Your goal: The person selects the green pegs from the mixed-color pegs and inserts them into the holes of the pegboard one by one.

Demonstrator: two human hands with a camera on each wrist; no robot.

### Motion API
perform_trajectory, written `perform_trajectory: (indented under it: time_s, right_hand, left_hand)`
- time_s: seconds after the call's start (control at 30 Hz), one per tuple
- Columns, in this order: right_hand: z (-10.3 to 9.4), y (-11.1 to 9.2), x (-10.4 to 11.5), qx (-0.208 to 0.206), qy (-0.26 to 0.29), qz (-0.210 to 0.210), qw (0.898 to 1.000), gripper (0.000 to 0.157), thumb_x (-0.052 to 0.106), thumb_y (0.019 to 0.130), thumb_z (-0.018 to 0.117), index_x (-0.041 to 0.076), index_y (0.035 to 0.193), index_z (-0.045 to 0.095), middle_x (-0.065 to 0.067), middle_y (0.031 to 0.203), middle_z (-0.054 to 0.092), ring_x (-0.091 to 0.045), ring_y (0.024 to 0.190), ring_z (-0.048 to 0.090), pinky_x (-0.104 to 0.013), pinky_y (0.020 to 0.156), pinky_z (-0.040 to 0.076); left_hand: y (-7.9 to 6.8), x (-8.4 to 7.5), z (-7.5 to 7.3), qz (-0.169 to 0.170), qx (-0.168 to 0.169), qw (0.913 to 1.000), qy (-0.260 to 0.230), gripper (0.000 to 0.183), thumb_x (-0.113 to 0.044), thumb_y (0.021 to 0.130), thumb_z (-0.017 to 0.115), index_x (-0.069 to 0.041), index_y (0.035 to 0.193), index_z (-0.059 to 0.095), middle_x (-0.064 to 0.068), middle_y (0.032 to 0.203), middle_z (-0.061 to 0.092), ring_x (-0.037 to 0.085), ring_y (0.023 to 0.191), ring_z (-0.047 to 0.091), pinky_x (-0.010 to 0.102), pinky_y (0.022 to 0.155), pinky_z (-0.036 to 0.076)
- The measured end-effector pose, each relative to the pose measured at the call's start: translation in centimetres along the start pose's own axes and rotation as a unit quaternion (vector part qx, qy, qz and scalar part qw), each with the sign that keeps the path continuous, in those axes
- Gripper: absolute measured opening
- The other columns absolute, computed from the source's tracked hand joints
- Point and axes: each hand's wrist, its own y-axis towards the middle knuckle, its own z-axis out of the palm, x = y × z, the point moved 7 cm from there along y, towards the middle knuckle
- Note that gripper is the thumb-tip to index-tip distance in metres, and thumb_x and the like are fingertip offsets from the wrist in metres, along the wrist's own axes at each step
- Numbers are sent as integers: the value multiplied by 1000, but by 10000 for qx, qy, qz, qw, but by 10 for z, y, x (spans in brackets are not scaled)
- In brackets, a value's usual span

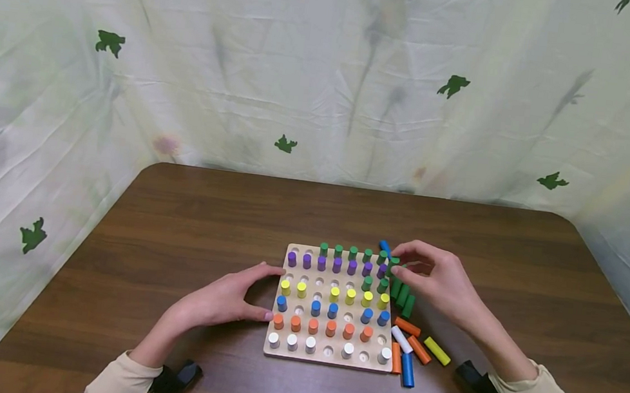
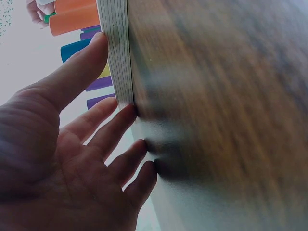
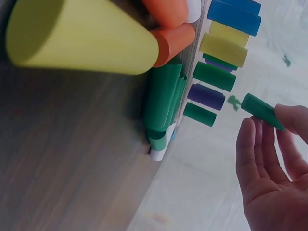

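Observation:
A wooden pegboard (image 1: pixel 297 356) lies on the table, with rows of upright pegs in green, purple, yellow, blue, orange and white. Several of its holes hold no peg. My left hand (image 1: pixel 222 296) rests at the board's left side, thumb and fingertips touching the edge; the left wrist view shows that wooden edge (image 2: pixel 115 53) beside the loosely extended fingers. Above the board's back right corner, my right hand (image 1: pixel 442 282) pinches a green peg (image 3: pixel 260 110) between thumb and fingers. In the right wrist view this peg is tilted and apart from the board.
Loose green pegs (image 1: pixel 402 297) lie along the board's right side. Nearer the front are loose orange pegs (image 1: pixel 418 350), a white peg (image 1: pixel 402 339), a yellow peg (image 1: pixel 437 351) and a blue peg (image 1: pixel 408 370). Another blue peg (image 1: pixel 384 246) lies behind the back right corner. A patterned curtain (image 1: pixel 326 94) hangs behind the table.

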Motion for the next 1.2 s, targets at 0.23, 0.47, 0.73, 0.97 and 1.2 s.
perform_trajectory:
  time_s: [0.23,0.47,0.73,0.97,1.2]
  right_hand:
    - [5,3,5,92,27,-115,9999,23,11,89,74,12,110,67,2,103,67,-16,91,65,-35,82,56]
    - [9,6,12,175,263,-227,9992,24,8,89,74,11,111,67,1,106,67,-13,88,66,-31,77,57]
    - [16,8,15,281,310,-243,9988,23,11,89,74,10,111,69,1,105,67,-17,89,67,-36,76,57]
    - [24,12,18,386,386,-184,9983,22,10,88,75,7,109,68,1,103,67,-20,87,68,-36,74,58]
    - [32,16,18,512,311,-204,9980,19,10,89,74,9,107,69,3,100,67,-20,86,67,-30,73,57]
  left_hand:
    - [-1,-1,-1,21,-16,10000,-6,70,-35,84,79,-24,145,47,12,155,35,37,143,28,60,109,30]
    - [0,-2,-1,81,-22,10000,17,71,-35,84,79,-23,146,47,12,155,35,37,143,28,59,109,29]
    - [1,0,-1,1,-15,10000,19,70,-34,84,79,-23,145,47,12,155,35,36,143,29,58,109,31]
    - [1,1,0,12,-31,10000,12,69,-33,84,79,-23,145,48,12,155,35,37,143,29,59,109,30]
    - [2,3,1,-24,-41,10000,11,70,-34,83,79,-24,145,48,12,155,35,36,143,28,59,109,29]
